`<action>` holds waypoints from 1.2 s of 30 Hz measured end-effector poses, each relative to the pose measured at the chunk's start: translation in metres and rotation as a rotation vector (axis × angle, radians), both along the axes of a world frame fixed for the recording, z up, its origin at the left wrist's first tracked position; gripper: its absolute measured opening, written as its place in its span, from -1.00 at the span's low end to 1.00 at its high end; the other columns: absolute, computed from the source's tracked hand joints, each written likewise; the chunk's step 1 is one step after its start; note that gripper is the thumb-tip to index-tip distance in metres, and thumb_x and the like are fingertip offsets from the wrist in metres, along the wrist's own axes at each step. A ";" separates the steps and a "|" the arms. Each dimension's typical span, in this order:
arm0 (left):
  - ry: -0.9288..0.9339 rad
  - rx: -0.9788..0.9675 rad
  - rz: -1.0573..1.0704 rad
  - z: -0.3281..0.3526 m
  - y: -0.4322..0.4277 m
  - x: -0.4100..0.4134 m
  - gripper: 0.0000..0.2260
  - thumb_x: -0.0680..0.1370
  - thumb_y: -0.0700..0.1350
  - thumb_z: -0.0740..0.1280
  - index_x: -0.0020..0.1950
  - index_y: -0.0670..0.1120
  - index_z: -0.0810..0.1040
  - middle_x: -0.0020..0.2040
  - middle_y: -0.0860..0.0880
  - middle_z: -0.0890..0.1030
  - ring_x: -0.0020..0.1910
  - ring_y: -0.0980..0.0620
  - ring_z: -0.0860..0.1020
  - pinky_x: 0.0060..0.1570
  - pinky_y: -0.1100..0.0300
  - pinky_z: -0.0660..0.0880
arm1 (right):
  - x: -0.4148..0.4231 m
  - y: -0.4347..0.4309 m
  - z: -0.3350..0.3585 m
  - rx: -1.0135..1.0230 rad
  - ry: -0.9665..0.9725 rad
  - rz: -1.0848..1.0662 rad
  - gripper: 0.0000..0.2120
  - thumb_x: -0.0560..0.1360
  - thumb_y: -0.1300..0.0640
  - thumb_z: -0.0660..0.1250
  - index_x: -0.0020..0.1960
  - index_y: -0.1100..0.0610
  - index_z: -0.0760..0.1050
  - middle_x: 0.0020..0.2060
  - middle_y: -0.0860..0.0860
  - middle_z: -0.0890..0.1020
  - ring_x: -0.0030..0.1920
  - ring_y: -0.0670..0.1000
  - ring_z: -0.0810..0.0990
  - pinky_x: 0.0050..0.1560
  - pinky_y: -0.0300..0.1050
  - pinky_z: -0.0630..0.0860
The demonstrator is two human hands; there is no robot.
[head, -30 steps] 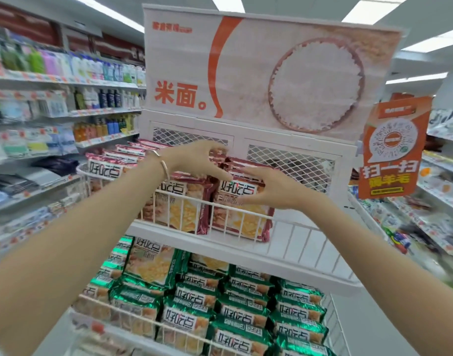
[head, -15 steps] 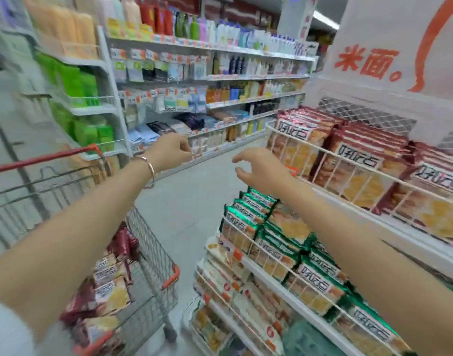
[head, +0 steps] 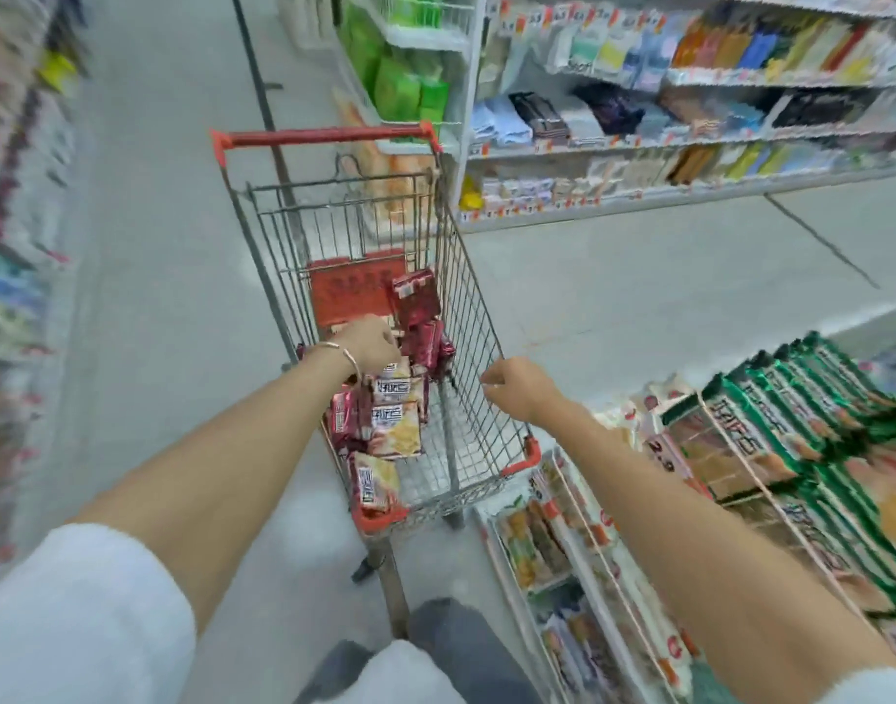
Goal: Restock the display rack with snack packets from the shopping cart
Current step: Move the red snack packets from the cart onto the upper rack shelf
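Now left hand [head: 369, 343] curled inside shopping cart [head: 478, 317], snack packets [head: 395, 429] just beneath it, grasp unclear to us; right hand [head: 511, 388] loose, empty, beside rim. Risk: slick packets slipping from hasty grab.

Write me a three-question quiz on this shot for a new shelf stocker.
1. True or false: the left hand reaches into the shopping cart, at the red snack packets.
2. What colour are the rack packets on the upper visible tier of the display rack? A) blue B) green C) yellow
3. Fill in: the cart's handle bar is ____.
Key: 1 true; 2 B; 3 red.
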State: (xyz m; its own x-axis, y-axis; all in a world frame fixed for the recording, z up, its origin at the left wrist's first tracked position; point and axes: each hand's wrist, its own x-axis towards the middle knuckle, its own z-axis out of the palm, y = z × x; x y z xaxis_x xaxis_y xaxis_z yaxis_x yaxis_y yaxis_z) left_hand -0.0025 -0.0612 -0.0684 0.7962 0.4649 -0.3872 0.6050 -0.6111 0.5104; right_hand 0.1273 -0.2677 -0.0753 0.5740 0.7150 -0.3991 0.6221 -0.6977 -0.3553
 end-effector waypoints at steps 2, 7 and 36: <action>0.034 -0.026 0.061 -0.026 0.013 -0.003 -0.83 0.58 -0.20 0.27 -0.22 -0.10 0.53 -0.29 -0.09 0.51 -0.36 -0.04 0.43 -0.33 0.12 0.40 | 0.009 0.014 -0.027 -0.038 0.063 0.010 -0.72 0.57 0.16 0.25 0.21 0.25 0.58 0.14 0.13 0.65 0.15 0.14 0.61 0.23 0.08 0.54; 0.011 -0.161 0.296 -0.077 0.036 0.007 -0.84 0.59 -0.23 0.26 -0.19 -0.10 0.53 -0.26 -0.05 0.50 -0.28 -0.02 0.50 -0.09 0.03 0.62 | 0.042 0.047 -0.092 -0.144 0.200 0.073 -0.73 0.60 0.16 0.26 0.23 0.23 0.58 0.18 0.13 0.64 0.19 0.14 0.59 0.28 0.08 0.51; -0.007 -0.680 1.152 -0.206 0.029 0.054 -0.84 0.64 -0.22 0.28 0.19 -0.16 0.57 0.00 -0.12 0.65 -0.09 0.02 0.62 -0.09 0.21 0.56 | 0.117 0.213 -0.308 -0.419 -0.083 0.557 -0.78 0.54 0.20 0.40 0.16 0.23 0.54 0.15 0.15 0.56 0.08 0.12 0.60 0.05 -0.03 0.55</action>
